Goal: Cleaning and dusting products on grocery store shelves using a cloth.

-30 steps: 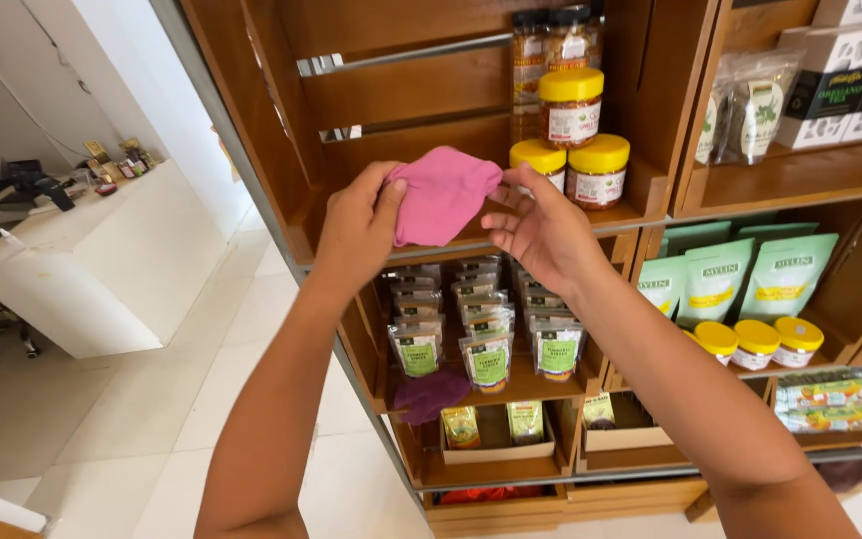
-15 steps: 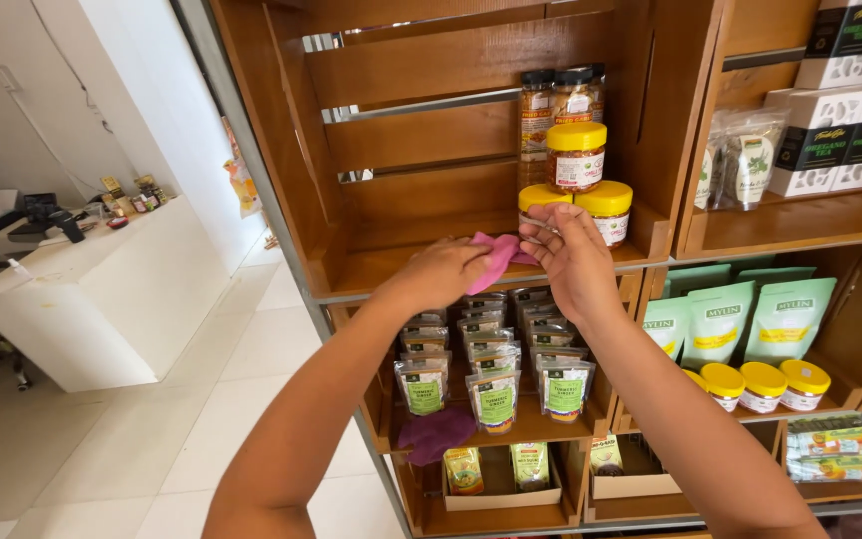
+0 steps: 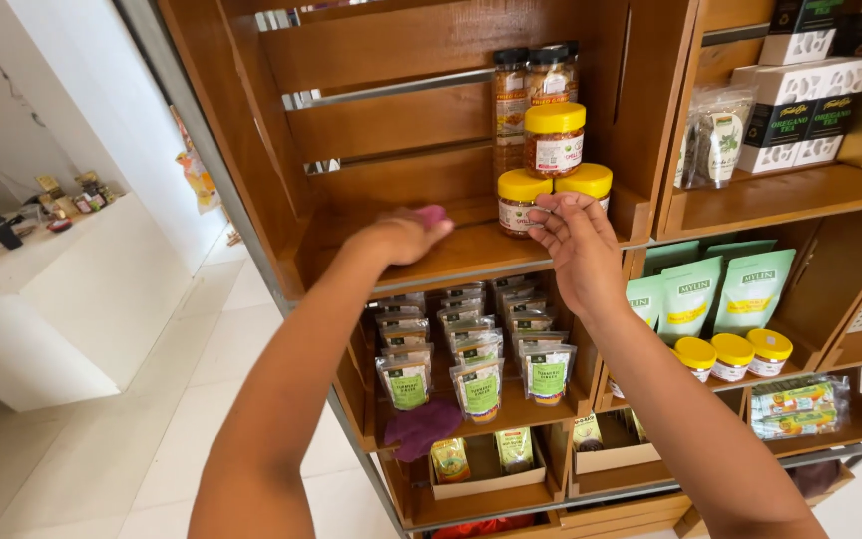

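Left of the yellow-lidded jars [image 3: 551,180], a pink cloth [image 3: 432,214] is pressed flat on the wooden shelf [image 3: 451,262] under the left hand [image 3: 403,238]; the jars are touched by the right hand [image 3: 579,250], fingers spread, nothing gripped.

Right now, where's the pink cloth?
The pink cloth is under the left hand on the wooden shelf, left of the yellow-lidded jars that the right hand reaches.

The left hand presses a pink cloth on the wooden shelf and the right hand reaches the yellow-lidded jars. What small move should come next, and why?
Probably the right hand should lift or shift the front yellow-lidded jar aside. Its fingertips already touch that jar, and the left hand holds the pink cloth on the bare wooden shelf just beside the jars, so the spot under them seems reachable only once a jar moves.
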